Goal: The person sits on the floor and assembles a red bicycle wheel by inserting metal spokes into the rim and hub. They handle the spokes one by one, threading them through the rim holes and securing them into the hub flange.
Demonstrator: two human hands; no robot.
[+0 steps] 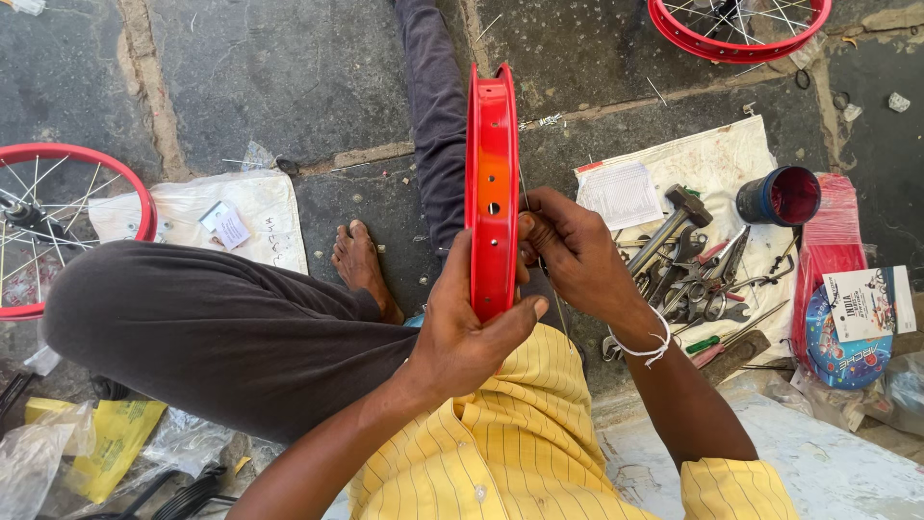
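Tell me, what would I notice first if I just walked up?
The bright red wheel rim, standing upright in the middle, gripped by the left hand while the right hand holds thin spokes against it. Next, the pile of tools on the white cloth at right.

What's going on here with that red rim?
A person sits on a stone floor holding a bare red wheel rim upright on edge. The left hand grips its near end, while the right hand pinches a thin metal spoke against the rim's side. A pile of hand tools lies on a cloth to the right, and two spoked red wheels sit farther off.
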